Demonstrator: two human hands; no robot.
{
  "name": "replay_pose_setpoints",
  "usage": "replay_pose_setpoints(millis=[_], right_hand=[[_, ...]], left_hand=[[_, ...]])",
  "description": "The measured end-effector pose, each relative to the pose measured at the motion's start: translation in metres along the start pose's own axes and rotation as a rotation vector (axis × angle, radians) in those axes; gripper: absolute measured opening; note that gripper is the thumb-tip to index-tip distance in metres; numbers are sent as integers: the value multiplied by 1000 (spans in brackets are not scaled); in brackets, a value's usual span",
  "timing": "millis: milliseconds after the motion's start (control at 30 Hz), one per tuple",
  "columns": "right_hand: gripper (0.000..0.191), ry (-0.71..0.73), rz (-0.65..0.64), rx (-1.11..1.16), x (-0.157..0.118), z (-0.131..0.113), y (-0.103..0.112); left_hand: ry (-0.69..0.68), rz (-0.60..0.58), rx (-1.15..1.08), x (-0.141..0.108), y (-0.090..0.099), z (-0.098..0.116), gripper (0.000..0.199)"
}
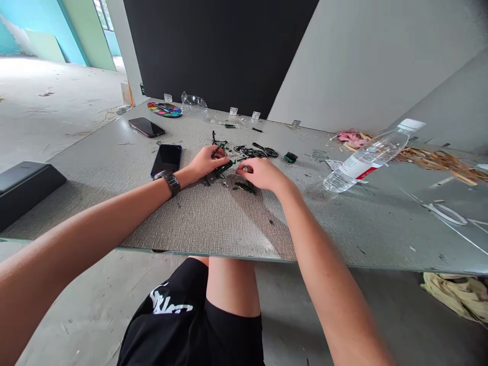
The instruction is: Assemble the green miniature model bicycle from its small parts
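Observation:
My left hand (207, 163) is closed on a small dark green model part (224, 168), thumb and fingers pinching it just above the table. Beside it, the fingers of my right hand (259, 173) are drawn together in a pinch; whatever they hold is too small to make out. Thin dark frame-like pieces (218, 137) stick up behind my left hand. Small black wheels (265, 151) lie beyond my right hand, and a dark green piece (244, 187) rests below its fingertips. Another dark green block (290, 157) sits to the right.
Two phones (146, 127) lie left of my hands, one near my wristwatch. A tilted water bottle (362, 160) appears at right, by wood shavings (438, 161). A paint palette (164, 109) and clear plastic packaging (194, 104) are at the back. A dark wedge-shaped case (30, 185) occupies the left edge.

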State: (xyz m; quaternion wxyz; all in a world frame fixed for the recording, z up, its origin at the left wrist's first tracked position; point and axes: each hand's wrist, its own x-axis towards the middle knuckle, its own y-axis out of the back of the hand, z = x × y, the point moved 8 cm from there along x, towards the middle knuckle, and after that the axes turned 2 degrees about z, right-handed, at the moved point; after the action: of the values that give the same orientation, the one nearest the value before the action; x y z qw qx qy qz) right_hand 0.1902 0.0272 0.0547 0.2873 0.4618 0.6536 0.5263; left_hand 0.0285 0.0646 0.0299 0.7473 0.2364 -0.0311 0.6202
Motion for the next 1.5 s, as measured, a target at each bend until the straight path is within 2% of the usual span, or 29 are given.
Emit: replay_pose_setpoints(millis=[333,1133,1500], right_hand=[[24,-15,6,17,0,2,1],[25,-36,86,35,-7,11,20],[24,2,-7,65,-10,0,14]], left_hand=[[13,12,-24,-3,1,1,22],[22,12,-83,-1,-1,-1,24],[17,22,-68,-1,-1,-2,25]])
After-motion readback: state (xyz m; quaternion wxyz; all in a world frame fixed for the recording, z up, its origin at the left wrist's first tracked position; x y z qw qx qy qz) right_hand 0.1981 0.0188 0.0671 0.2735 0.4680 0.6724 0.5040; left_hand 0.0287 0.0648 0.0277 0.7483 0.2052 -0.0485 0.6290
